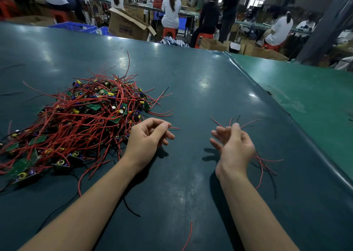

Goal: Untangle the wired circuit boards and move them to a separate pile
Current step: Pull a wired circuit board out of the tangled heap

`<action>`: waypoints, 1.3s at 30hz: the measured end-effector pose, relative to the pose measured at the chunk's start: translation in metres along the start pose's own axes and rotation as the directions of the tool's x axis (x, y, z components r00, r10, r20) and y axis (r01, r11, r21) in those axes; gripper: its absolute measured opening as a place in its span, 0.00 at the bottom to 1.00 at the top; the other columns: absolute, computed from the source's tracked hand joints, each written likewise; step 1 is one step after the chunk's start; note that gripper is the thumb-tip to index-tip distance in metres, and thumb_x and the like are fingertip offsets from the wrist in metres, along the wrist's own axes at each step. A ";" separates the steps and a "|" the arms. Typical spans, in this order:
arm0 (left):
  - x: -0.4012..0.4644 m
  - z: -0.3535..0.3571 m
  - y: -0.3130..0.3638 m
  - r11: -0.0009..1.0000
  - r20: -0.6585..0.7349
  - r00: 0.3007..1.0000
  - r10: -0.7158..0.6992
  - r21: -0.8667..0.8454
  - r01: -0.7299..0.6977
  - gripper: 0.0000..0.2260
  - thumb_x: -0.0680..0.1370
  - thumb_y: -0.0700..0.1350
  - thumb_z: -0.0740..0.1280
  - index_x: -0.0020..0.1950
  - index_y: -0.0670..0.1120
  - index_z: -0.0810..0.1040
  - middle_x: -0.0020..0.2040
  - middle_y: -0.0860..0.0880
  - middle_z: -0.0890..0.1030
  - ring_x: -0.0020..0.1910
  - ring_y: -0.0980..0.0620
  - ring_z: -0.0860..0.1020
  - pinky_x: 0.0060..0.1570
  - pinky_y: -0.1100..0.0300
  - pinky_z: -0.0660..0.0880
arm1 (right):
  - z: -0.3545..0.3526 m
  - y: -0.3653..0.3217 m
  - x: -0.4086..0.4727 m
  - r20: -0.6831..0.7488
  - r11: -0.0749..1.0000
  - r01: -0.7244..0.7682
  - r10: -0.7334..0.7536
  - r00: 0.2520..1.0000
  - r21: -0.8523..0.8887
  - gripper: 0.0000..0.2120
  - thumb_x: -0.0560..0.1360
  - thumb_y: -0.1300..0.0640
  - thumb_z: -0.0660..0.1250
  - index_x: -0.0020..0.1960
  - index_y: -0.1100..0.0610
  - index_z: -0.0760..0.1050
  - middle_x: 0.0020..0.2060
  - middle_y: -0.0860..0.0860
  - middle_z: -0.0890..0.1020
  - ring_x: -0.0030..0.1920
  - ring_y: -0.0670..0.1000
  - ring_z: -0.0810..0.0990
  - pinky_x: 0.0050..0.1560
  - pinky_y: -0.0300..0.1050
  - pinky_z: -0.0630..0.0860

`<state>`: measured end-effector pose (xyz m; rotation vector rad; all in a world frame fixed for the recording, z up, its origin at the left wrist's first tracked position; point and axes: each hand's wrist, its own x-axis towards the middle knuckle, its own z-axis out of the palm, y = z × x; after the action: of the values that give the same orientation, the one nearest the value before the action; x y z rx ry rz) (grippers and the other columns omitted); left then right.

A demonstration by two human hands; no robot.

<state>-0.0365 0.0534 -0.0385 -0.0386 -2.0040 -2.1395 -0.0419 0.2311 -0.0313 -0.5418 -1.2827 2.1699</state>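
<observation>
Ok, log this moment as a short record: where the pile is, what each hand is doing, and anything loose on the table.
surface: dark green table
pile: tangled boards with red and black wires, left of both hands
left hand: at the pile's right edge, fingers curled, pinching a red wire end
right hand: raised, fingers loosely spread, holds nothing that can be seen
wires: a few red and black ones beside and behind the right hand; whether a board is attached cannot be seen
loose wire: red, near the front edge

Both hands (148, 136) (234, 145) hover beside tangled boards (76, 117).
</observation>
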 end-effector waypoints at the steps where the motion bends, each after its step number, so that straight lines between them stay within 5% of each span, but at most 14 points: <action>1: -0.001 0.000 0.000 0.997 -0.016 0.999 0.049 0.060 -0.048 0.05 0.79 0.39 0.66 0.46 0.39 0.80 0.33 0.47 0.83 0.28 0.52 0.76 0.35 0.58 0.74 | 0.002 0.002 0.002 0.040 0.994 0.055 -0.052 0.998 -0.090 0.10 0.81 0.57 0.62 0.41 0.57 0.72 0.34 0.52 0.82 0.35 0.49 0.82 0.32 0.42 0.80; 3: -0.006 0.000 0.000 0.939 -0.003 0.977 0.213 0.278 -0.204 0.05 0.79 0.41 0.67 0.45 0.42 0.80 0.33 0.50 0.83 0.29 0.51 0.77 0.34 0.58 0.75 | 0.004 0.006 0.009 0.079 0.974 0.063 -0.047 0.996 -0.215 0.07 0.80 0.59 0.63 0.43 0.57 0.73 0.36 0.51 0.79 0.36 0.46 0.79 0.36 0.39 0.79; 7: -0.018 -0.012 0.004 0.522 0.208 0.844 0.494 0.706 -0.479 0.05 0.75 0.45 0.67 0.43 0.45 0.81 0.37 0.53 0.80 0.36 0.51 0.75 0.41 0.58 0.72 | -0.004 0.008 0.026 -0.038 0.953 0.002 -0.014 0.999 -0.303 0.07 0.77 0.63 0.64 0.42 0.54 0.74 0.36 0.48 0.76 0.26 0.39 0.75 0.30 0.31 0.72; 12: 0.001 -0.047 0.001 0.329 0.134 0.932 0.338 0.911 -0.250 0.10 0.76 0.47 0.70 0.52 0.43 0.82 0.49 0.42 0.81 0.52 0.39 0.76 0.54 0.46 0.72 | -0.005 0.010 0.019 0.095 0.904 0.109 -0.076 0.993 -0.413 0.08 0.77 0.62 0.64 0.42 0.52 0.76 0.27 0.43 0.77 0.26 0.40 0.74 0.30 0.38 0.72; 15: -0.004 -0.049 -0.008 0.173 0.228 0.924 0.306 0.941 -0.290 0.12 0.76 0.52 0.69 0.56 0.47 0.83 0.56 0.45 0.80 0.57 0.40 0.75 0.54 0.48 0.69 | -0.004 0.016 0.006 0.280 0.799 0.256 -0.115 0.953 -0.544 0.07 0.76 0.60 0.65 0.41 0.51 0.78 0.28 0.43 0.78 0.30 0.44 0.75 0.33 0.41 0.73; 21: 0.011 -0.045 -0.009 0.159 0.021 0.947 0.321 0.984 -0.076 0.09 0.78 0.52 0.67 0.49 0.51 0.85 0.53 0.50 0.80 0.56 0.45 0.71 0.51 0.51 0.63 | -0.002 0.018 -0.001 0.412 0.734 0.360 -0.119 0.903 -0.576 0.07 0.77 0.60 0.66 0.42 0.52 0.79 0.34 0.44 0.81 0.33 0.49 0.80 0.30 0.35 0.73; 28: 0.017 -0.066 -0.008 0.217 -0.155 0.921 0.357 0.973 0.080 0.08 0.77 0.49 0.69 0.46 0.48 0.86 0.50 0.47 0.81 0.55 0.42 0.72 0.51 0.49 0.63 | -0.005 0.018 -0.001 0.435 0.718 0.384 -0.125 0.892 -0.580 0.08 0.77 0.60 0.66 0.41 0.50 0.79 0.34 0.43 0.81 0.31 0.40 0.76 0.31 0.30 0.71; 32: 0.010 -0.063 -0.001 0.351 -0.063 0.893 0.445 0.930 -0.109 0.06 0.76 0.47 0.71 0.46 0.46 0.86 0.44 0.46 0.82 0.47 0.40 0.77 0.47 0.48 0.73 | -0.004 0.017 -0.009 0.505 0.665 0.468 -0.156 0.849 -0.581 0.08 0.77 0.60 0.66 0.42 0.50 0.79 0.34 0.44 0.79 0.31 0.40 0.75 0.32 0.29 0.69; 36: -0.006 -0.044 0.001 0.317 0.160 0.878 0.451 0.891 -0.325 0.09 0.74 0.52 0.73 0.46 0.46 0.86 0.41 0.49 0.83 0.43 0.43 0.79 0.42 0.53 0.76 | -0.001 0.020 -0.019 0.641 0.585 0.584 -0.137 0.755 -0.563 0.06 0.77 0.60 0.67 0.44 0.51 0.79 0.35 0.42 0.80 0.35 0.40 0.76 0.35 0.29 0.70; 39: -0.001 -0.050 0.014 0.317 0.031 0.777 0.628 0.903 -0.292 0.08 0.77 0.48 0.69 0.45 0.45 0.85 0.43 0.46 0.84 0.43 0.41 0.77 0.43 0.51 0.74 | 0.000 0.021 -0.019 0.669 0.577 0.605 -0.130 0.731 -0.548 0.07 0.77 0.61 0.67 0.45 0.50 0.79 0.34 0.41 0.80 0.36 0.39 0.77 0.36 0.27 0.70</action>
<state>-0.0270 0.0029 -0.0289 -0.0848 -2.2316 -0.5111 -0.0328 0.2106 -0.0487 0.1708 -2.3995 1.3584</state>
